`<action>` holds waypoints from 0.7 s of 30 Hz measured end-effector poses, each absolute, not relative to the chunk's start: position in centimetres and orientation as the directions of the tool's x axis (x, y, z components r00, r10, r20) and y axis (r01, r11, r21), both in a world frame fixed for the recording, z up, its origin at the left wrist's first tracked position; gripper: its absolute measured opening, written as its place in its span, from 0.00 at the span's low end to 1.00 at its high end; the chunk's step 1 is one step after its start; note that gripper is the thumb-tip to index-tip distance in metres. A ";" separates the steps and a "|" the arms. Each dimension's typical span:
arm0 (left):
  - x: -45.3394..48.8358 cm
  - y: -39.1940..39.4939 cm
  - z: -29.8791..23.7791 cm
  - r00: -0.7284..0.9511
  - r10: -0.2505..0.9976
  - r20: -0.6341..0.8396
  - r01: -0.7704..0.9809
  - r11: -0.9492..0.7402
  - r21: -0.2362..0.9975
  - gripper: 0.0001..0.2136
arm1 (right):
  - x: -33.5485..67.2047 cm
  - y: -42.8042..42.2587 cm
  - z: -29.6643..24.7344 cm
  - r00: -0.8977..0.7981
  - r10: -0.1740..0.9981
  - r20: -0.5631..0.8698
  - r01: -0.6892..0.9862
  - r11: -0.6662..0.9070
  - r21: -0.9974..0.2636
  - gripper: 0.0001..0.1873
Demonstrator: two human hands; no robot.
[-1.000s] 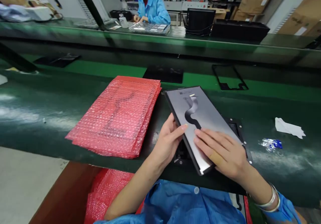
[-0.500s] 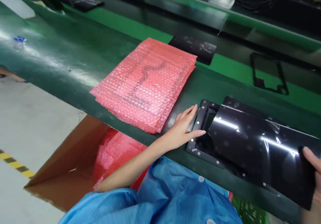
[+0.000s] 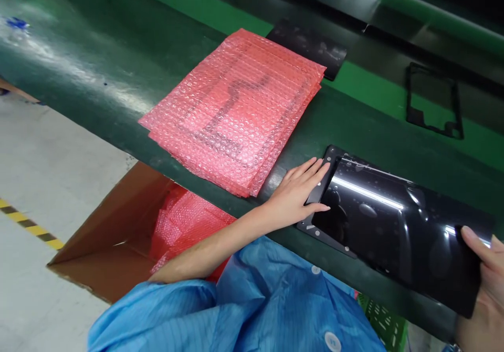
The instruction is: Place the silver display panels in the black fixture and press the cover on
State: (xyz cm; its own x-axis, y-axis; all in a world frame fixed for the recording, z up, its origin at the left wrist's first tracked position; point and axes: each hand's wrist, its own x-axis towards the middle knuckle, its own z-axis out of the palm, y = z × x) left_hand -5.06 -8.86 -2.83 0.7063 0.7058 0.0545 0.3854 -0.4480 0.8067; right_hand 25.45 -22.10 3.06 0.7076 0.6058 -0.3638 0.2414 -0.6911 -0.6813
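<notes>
A glossy black panel (image 3: 394,231), with bubble-like marks and light streaks on its surface, lies over a black frame (image 3: 334,241) with pale dots along its border. Only the frame's left end and part of its lower edge show. My left hand (image 3: 297,194) rests flat with fingers apart on that left end, thumb by the panel's edge. My right hand (image 3: 488,268) grips the panel's right end, thumb on top; the fingers beneath are hidden. Left of the frame lies a stack of pink bubble-wrap bags (image 3: 236,110), with dark shapes showing through the top one.
Behind the stack lies a dark flat panel (image 3: 311,47). An open black frame (image 3: 435,100) is at the back right of the green work surface (image 3: 98,73). A cardboard box (image 3: 106,241) holding pink bubble wrap (image 3: 185,223) stands below the front edge, near a green crate (image 3: 384,320).
The panel has shifted left and now covers the frame's opening. My right hand has moved left with it. My left hand lies flatter on the frame's end. The view has tilted slightly downward.
</notes>
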 end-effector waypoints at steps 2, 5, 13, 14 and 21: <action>-5.0 -8.8 -2.8 0.703 0.709 0.057 0.384 -0.446 0.808 0.41 | 25.2 -22.0 3.2 0.732 0.534 -0.423 0.059 -0.669 -0.741 0.35; -5.0 -8.8 -2.8 0.700 0.711 0.064 0.386 -0.451 0.805 0.42 | 24.7 -21.7 3.4 0.743 0.470 -0.477 -0.101 -0.625 -0.774 0.34; -5.1 -8.8 -2.5 0.730 0.681 0.047 0.449 -0.531 0.719 0.25 | 23.8 -20.5 4.3 0.769 0.454 -0.450 -0.167 -0.536 -0.827 0.29; -5.1 -8.9 -2.5 0.732 0.680 0.050 0.454 -0.540 0.709 0.24 | 23.8 -20.4 4.3 0.772 0.453 -0.446 -0.169 -0.530 -0.831 0.31; -5.0 -8.9 -3.1 0.727 0.680 0.098 0.440 -0.571 0.693 0.22 | 23.9 -19.7 4.7 0.772 0.428 -0.470 -0.184 -0.558 -0.809 0.35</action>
State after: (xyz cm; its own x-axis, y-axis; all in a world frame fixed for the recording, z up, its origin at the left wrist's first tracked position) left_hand -5.02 -8.92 -3.08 0.7269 0.6796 0.0984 0.4400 -0.5709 0.6932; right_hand 23.87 -19.74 4.72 0.7717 0.4284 -0.4701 -0.1835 -0.5577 -0.8095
